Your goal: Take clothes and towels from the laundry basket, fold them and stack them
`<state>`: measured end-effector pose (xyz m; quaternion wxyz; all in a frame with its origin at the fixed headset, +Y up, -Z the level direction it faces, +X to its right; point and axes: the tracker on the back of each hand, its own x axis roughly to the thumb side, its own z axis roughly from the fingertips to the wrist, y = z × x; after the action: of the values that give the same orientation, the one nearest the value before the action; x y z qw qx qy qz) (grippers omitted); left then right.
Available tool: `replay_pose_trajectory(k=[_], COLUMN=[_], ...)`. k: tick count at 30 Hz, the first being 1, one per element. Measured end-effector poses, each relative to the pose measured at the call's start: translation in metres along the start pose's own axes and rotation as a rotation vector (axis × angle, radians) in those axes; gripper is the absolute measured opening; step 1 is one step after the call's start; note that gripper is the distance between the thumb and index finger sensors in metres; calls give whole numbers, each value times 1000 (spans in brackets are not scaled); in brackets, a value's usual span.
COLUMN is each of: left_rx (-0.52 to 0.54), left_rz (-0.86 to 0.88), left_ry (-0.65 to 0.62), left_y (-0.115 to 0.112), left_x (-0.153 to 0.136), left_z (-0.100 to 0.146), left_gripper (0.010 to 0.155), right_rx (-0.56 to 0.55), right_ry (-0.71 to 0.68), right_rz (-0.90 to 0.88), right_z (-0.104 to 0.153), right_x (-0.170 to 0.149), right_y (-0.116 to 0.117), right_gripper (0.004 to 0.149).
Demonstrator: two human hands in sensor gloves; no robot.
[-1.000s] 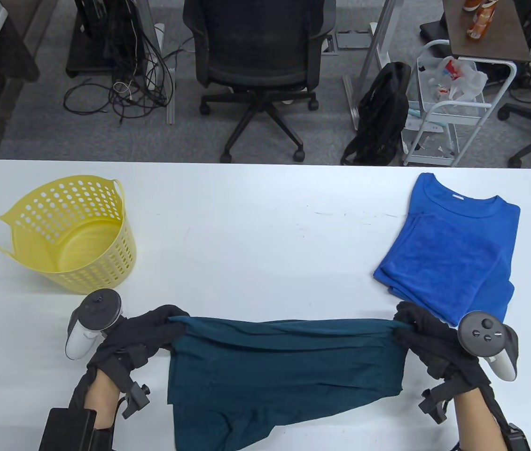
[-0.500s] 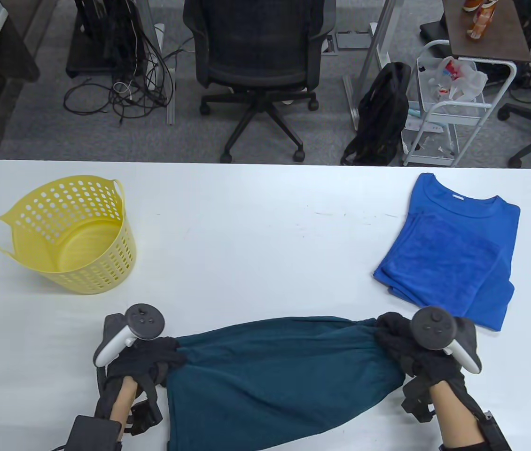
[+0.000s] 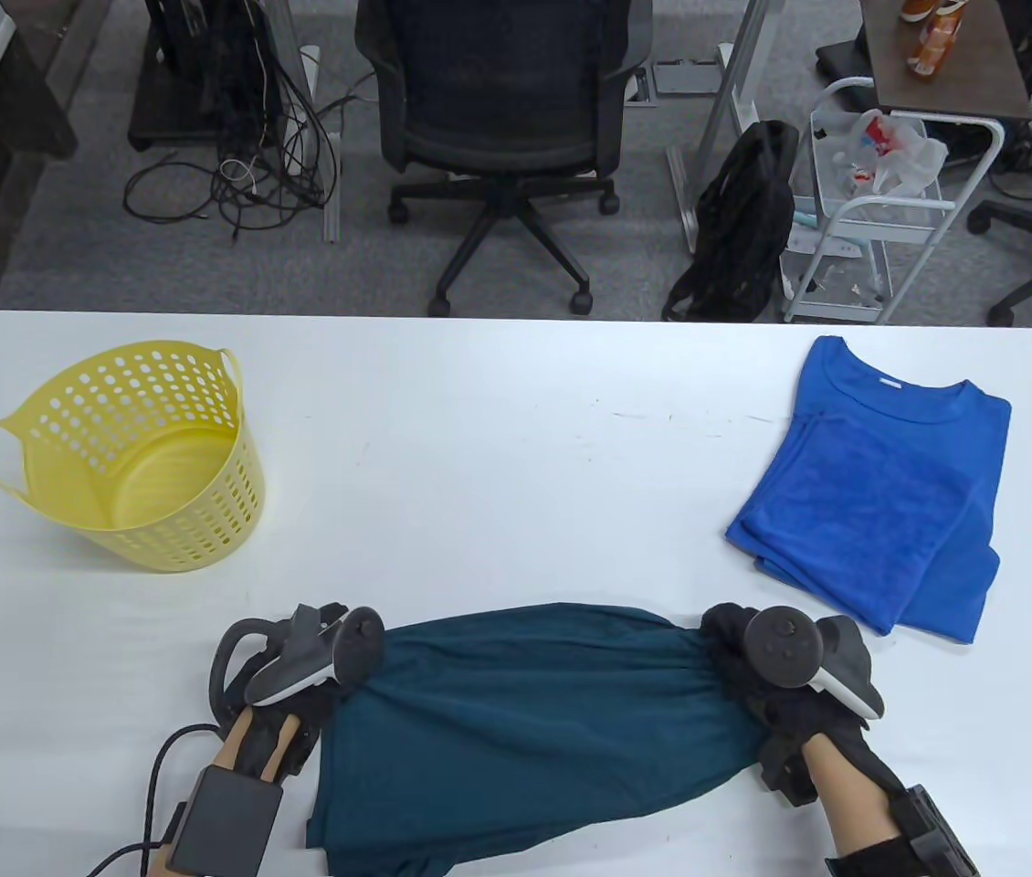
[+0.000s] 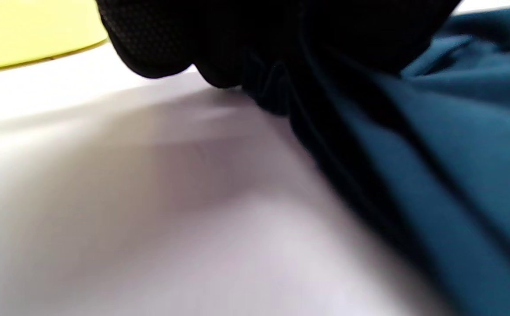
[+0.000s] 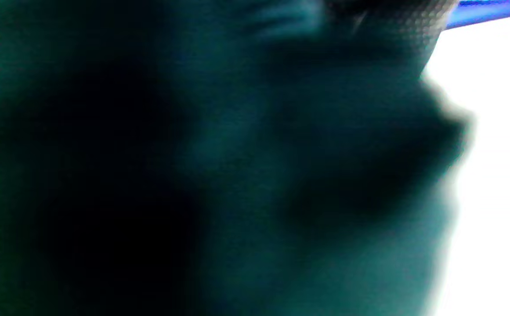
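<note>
A dark teal garment lies spread at the table's near edge, between my hands. My left hand grips its left end low on the table. My right hand grips its right end. The left wrist view shows gloved fingers bunching the teal cloth against the white tabletop. The right wrist view is filled by blurred teal cloth. A folded bright blue shirt lies at the right. A yellow perforated laundry basket stands at the left, and nothing shows inside it.
The white table stretches between basket and blue shirt. Beyond its far edge stand a black office chair, a black bag and a white wire cart.
Both hands have come down and inward, bringing the held top edge of the teal garment from raised and stretched to low on the table. The garment now lies bunched and narrower.
</note>
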<state>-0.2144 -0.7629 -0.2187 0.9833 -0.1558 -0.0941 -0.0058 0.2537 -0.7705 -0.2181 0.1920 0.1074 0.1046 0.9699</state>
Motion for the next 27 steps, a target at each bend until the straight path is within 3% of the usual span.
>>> replay_pose_trajectory(k=[4,7,9,12,15,18,19,21,24,27], left_rx=[124,75,85,129,117,202,224,264,308,334], left_rz=[292,326,307,192,124,121,131,152,176,192], left_ry=[-6,66,188,340,286,233,214,186,168,174], left_y=[39,52,50,43,40,39,39,39,35,29], left_x=[-21,-29,-29,-27,-24,-19,-17,-15,-16,-21], left_z=[6,-12,-28,-37,-24,0,8,23,40,48], left_gripper=[42,42,45,65,73,73,74,73,72,71], right_rx=[-42,-82,-113,-180,-87,211,257,289,251,194], right_ry=[10,68,134,212,325,471,484,486,555,634], right_rz=[-190,-212,-166,-86,-45,49,61,72,272,147], right_z=[6,-7,-22,-30,-23,-28,-31,-38,-49,-54], right_x=[-5,-4,0,6,6,5,8,16,29,32], right_y=[-33,-41,-38,-37,-37,-27,-23,-11,2,0], right_gripper=[42,42,45,59,68,84,87,93,98,99])
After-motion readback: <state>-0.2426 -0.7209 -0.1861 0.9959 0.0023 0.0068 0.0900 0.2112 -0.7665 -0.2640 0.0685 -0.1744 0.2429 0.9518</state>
